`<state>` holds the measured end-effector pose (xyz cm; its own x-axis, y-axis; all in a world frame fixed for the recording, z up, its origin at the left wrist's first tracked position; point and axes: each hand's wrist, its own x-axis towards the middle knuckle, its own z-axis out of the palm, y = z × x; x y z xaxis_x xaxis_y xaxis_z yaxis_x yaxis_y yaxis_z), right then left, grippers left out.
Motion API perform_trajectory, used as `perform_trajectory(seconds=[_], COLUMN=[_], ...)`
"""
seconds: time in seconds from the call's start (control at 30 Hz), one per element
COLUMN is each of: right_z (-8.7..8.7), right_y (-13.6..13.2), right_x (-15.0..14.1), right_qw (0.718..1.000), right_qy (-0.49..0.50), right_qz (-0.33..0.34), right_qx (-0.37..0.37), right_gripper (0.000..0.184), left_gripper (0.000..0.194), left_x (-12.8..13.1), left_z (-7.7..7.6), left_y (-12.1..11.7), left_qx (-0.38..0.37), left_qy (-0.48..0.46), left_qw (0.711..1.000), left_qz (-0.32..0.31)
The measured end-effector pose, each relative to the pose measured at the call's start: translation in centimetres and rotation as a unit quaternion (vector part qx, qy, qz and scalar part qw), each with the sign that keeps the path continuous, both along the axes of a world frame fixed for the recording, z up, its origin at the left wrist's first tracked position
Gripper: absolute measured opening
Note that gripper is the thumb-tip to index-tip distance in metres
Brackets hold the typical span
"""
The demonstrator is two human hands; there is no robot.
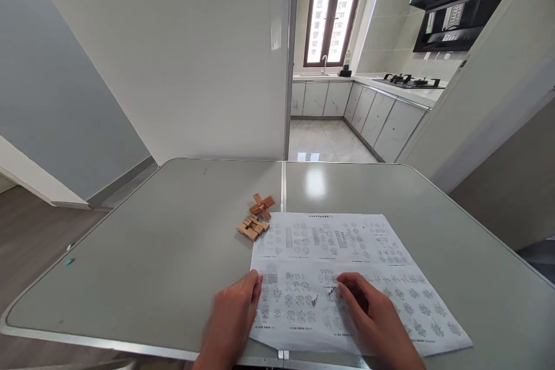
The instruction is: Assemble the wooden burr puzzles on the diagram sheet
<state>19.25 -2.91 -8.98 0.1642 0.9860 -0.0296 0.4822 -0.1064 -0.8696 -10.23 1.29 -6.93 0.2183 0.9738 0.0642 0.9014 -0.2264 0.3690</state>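
A large white instruction sheet (pixel 303 260), printed with rows of small diagrams, lies on the grey table with a crease across its middle. At its left edge, my left hand (pixel 234 309) grips the paper between thumb and fingers. My right hand (pixel 370 306) rests over the lower middle of the sheet, thumb and forefinger brought together; whatever is between them cannot be made out. Small torn-looking spots mark the paper left of those fingertips. Beyond the sheet's upper left corner sit a cross-shaped group of wooden puzzle pieces (pixel 262 206) and a flat group of notched wooden pieces (pixel 252 227).
The grey folding table (pixel 182 243) has a metal rim and a centre seam. A small green bit (pixel 69 261) lies near its left edge. Behind stand a white wall (pixel 195 58) and an opening to a kitchen with a counter and a gas hob (pixel 410 82).
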Motion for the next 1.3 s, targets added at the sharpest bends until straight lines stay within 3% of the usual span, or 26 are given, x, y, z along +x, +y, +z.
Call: perform_trajectory(seconds=[0.3, 0.6, 0.83, 1.03, 1.17, 1.3], right_z=[-0.2, -0.1, -1.1, -0.9, -1.0, -1.1], right_y=[-0.3, -0.7, -0.7, -1.0, -0.9, -0.8], right_x=[-0.2, 0.3, -0.2, -0.2, -0.1, -0.1], right_qw=[1.000, 0.992, 0.991, 0.988, 0.989, 0.990], right_qy=[-0.016, -0.055, -0.073, -0.073, -0.064, -0.057], right_qz=[0.004, 0.106, 0.077, 0.074, 0.080, 0.081], right_qx=[0.002, 0.040, 0.081, 0.112, 0.108, 0.101], right_gripper=[0.043, 0.033, 0.029, 0.025, 0.026, 0.026], left_gripper=[0.039, 0.038, 0.038, 0.038, 0.031, 0.018], left_x=[-0.3, -1.1, -1.0, -0.9, -1.1, -1.1], left_z=[-0.1, -0.7, -0.4, -0.1, 0.8, 2.7], left_y=[0.1, 0.0, -0.1, -0.5, 1.3, 5.0], left_qx=[0.007, 0.011, 0.006, 0.061, 0.073, 0.131], left_qy=[-0.038, -0.120, -0.143, -0.150, -0.137, -0.104], left_qw=[0.999, 0.993, 0.990, 0.987, 0.988, 0.985], left_qz=[-0.002, -0.019, -0.015, -0.001, 0.016, 0.049])
